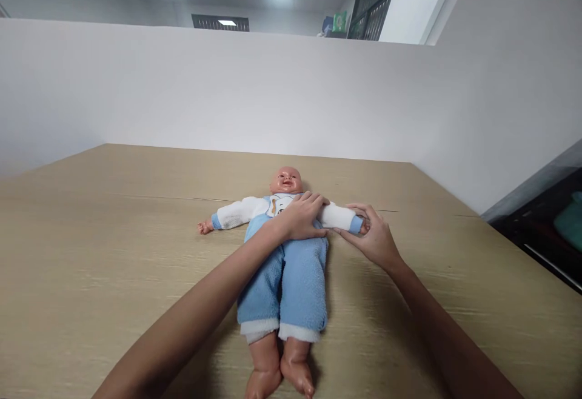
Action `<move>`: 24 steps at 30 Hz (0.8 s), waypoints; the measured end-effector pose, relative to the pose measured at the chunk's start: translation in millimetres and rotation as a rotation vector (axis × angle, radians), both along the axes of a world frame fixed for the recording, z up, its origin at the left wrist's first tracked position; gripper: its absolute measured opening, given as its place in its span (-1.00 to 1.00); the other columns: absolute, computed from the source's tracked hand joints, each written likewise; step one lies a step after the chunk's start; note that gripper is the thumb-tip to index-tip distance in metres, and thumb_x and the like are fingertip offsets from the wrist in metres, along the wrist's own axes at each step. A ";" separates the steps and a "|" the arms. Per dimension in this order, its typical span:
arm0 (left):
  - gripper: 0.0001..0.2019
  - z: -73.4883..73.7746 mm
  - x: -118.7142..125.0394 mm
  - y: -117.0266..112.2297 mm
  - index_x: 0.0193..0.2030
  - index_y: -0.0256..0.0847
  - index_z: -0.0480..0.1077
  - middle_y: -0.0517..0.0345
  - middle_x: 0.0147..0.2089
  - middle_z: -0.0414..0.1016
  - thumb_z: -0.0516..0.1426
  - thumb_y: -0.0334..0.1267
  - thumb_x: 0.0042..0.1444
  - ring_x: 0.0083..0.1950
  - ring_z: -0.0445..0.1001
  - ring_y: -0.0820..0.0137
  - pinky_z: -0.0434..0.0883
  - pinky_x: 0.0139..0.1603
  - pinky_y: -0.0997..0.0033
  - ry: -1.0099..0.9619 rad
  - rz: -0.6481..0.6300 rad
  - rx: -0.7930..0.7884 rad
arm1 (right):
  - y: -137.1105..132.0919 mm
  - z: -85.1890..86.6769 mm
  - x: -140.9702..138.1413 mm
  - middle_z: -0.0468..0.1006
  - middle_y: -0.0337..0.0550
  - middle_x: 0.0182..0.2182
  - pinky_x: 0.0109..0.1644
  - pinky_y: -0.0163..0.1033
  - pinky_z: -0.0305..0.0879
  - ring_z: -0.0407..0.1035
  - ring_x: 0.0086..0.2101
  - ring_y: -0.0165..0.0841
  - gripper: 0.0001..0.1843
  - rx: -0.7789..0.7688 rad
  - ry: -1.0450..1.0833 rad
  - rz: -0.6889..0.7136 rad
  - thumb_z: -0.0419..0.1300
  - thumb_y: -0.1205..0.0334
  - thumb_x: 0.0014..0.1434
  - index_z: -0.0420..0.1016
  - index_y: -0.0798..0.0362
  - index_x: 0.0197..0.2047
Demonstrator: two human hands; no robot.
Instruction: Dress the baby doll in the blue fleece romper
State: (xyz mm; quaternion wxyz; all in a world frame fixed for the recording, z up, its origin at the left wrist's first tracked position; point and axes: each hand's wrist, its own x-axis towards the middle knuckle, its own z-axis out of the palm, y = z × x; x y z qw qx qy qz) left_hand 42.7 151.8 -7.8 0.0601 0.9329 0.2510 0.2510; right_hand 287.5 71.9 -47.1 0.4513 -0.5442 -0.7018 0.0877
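A baby doll (304, 278) lies on its back on the wooden table, head away from me and bare feet toward me. It wears fleecy blue trousers and a white top with blue cuffs and a cartoon print on the chest. Across the chest reaches my left hand (304, 214), its fingers and thumb closed around the upper part of the sleeve on the right. At that arm's far end, my right hand (375, 238) holds the blue cuff (356, 224) between thumb and fingers, partly hiding the doll's hand. The doll's other arm (236, 213) stretches out to the left, untouched.
The wooden table (113, 247) extends to a low white partition (250, 90) behind the doll and a white wall (509, 96) at the right. A dark-framed object (541, 229) with something green in it stands beyond the table's right edge.
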 end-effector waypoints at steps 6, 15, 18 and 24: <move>-0.57 -9.8 1.9 12.7 0.11 -0.14 0.42 -0.08 0.07 0.51 0.34 -0.10 0.15 0.08 0.43 0.03 0.35 0.14 0.02 0.003 0.037 -0.005 | -2.3 2.1 -13.5 0.61 0.04 0.13 0.24 0.10 0.46 0.54 0.10 -0.03 -0.06 -0.224 0.503 0.208 0.60 -0.02 0.00 0.36 -0.09 0.38; -0.61 -10.9 -20.9 13.2 0.14 -0.20 0.47 -0.07 0.14 0.56 0.28 -0.06 0.27 0.16 0.48 0.08 0.38 0.25 0.07 -0.551 0.019 -0.399 | -1.7 -29.4 -36.5 0.53 -0.01 0.26 0.46 0.22 0.23 0.39 0.26 -0.05 -0.48 -0.411 0.346 0.376 0.32 -0.13 0.34 0.52 -0.11 0.27; -0.51 -13.8 -32.6 15.4 0.23 -0.19 0.46 -0.05 0.24 0.58 0.31 -0.02 0.25 0.26 0.49 0.05 0.35 0.35 0.04 -0.743 0.031 -0.576 | -2.0 -28.4 -58.2 0.63 -0.05 0.05 0.37 0.16 0.29 0.46 0.09 -0.09 -0.59 -0.383 0.287 0.375 0.16 -0.17 0.44 0.64 -0.09 0.07; -0.51 -19.7 -54.5 23.8 0.12 -0.22 0.54 -0.04 0.22 0.62 0.35 0.08 0.20 0.31 0.50 0.01 0.34 0.42 0.01 -1.064 0.072 -0.802 | 15.4 -26.5 -110.0 0.66 -0.18 -0.18 0.08 -0.05 0.44 0.48 -0.07 -0.13 -0.60 -0.432 0.725 0.331 0.27 -0.26 0.28 0.60 -0.10 -0.17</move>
